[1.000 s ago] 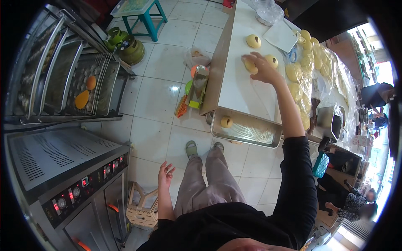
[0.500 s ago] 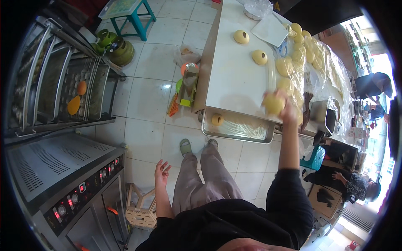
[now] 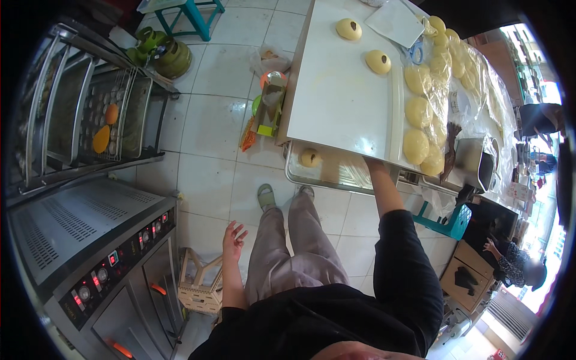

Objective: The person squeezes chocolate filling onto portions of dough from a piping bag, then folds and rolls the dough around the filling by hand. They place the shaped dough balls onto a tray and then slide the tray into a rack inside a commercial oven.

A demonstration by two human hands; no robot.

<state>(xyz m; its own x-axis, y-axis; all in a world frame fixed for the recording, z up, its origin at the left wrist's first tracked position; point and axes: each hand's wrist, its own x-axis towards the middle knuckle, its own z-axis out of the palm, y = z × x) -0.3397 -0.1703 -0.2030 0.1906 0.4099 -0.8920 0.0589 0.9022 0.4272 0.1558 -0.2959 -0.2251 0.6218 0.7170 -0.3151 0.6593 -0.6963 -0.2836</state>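
Observation:
My left hand (image 3: 234,236) hangs beside my leg with its fingers loosely apart and nothing in it. My right hand is hidden under the table edge, over the metal baking tray (image 3: 298,177); only the wrist and forearm (image 3: 384,187) show, so its fingers and anything in them cannot be seen. One round dough bun (image 3: 309,158) with a dark spot rests in the tray's left end. On the white table (image 3: 336,96) lie two more such buns, one farther (image 3: 348,29) and one nearer (image 3: 378,62). Yellow dough balls (image 3: 416,147) line its right side, partly under plastic sheeting.
A tray rack (image 3: 78,114) and a steel oven (image 3: 102,240) stand at the left. Green gas cylinders (image 3: 173,59) and a teal stool (image 3: 195,18) are farther back. A wooden crate (image 3: 201,288) is near my left arm. Another person (image 3: 510,258) is at the right.
My right hand, holding a dough ball above the table's near right corner before, has moved left and down under the table edge. My left hand has barely moved.

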